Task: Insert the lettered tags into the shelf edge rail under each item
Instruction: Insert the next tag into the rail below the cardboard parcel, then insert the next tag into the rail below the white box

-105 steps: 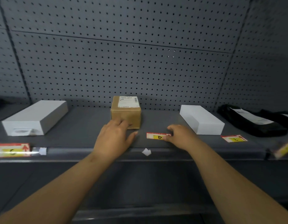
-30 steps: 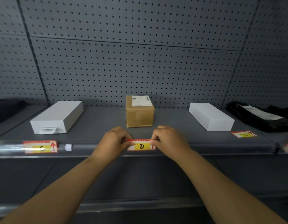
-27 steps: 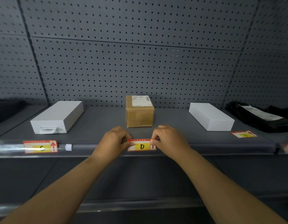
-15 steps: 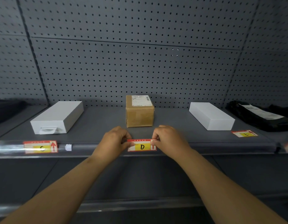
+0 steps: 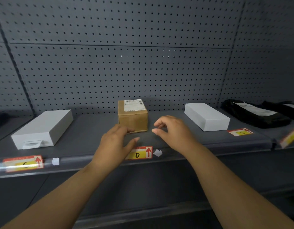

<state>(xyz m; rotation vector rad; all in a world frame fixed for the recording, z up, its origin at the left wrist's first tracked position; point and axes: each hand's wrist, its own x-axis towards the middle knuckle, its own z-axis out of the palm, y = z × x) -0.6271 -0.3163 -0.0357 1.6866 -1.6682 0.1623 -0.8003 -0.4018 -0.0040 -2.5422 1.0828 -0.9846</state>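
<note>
The D tag (image 5: 139, 153) sits in the shelf edge rail (image 5: 200, 150) at the front edge, directly below the brown carton (image 5: 132, 115), so letter and item correspond. Both hands hover above the shelf, empty: the left hand (image 5: 114, 142) with fingers spread, partly covering the tag's left end; the right hand (image 5: 172, 131) with fingers loosely curled, gripping nothing. The C tag (image 5: 24, 163) is seated below the left white box (image 5: 42, 129). The E tag (image 5: 241, 132) lies loose on the shelf before the right white box (image 5: 207, 116), judged next for insertion.

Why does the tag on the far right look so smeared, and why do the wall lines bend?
Head view: the far-right tag is streaked by motion blur at the frame edge; the wide-angle lens bows the pegboard seams; the D tag stays readable; glare streaks the rail.
</note>
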